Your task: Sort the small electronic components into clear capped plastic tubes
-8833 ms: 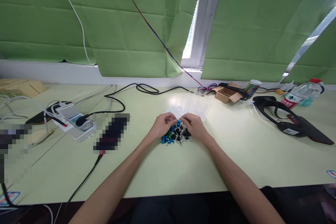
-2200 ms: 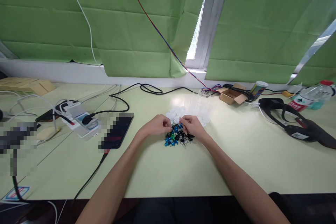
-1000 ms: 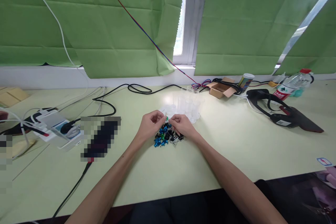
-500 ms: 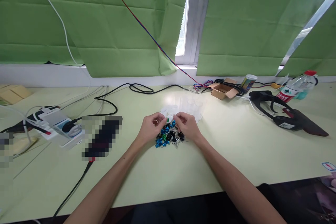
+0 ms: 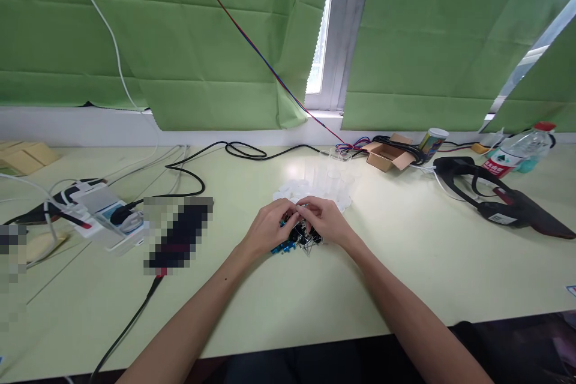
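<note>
A small pile in the middle of the table holds blue push pins (image 5: 288, 246) and black binder clips (image 5: 308, 241) with silver wire handles. My left hand (image 5: 272, 223) curls over the left side of the pile, its thumb and fingers closed together. From the other side my right hand (image 5: 324, 219) leans in, fingers bent and closed, its tips meeting those of the left. Whatever lies between the fingertips is hidden. Just behind the hands are white round lids (image 5: 292, 187) and clear plastic cups (image 5: 333, 180).
A pixelated dark device (image 5: 180, 237) with a cable lies left, near a white open case (image 5: 108, 216). At the back right stand a small cardboard box (image 5: 387, 156), a can (image 5: 432, 144) and a bottle (image 5: 517, 150). A black headset (image 5: 499, 204) lies at right.
Both hands have drawn together over the pile, their fingertips now meeting. A green piece seen at my left fingertips is now hidden. The view has shifted slightly.
</note>
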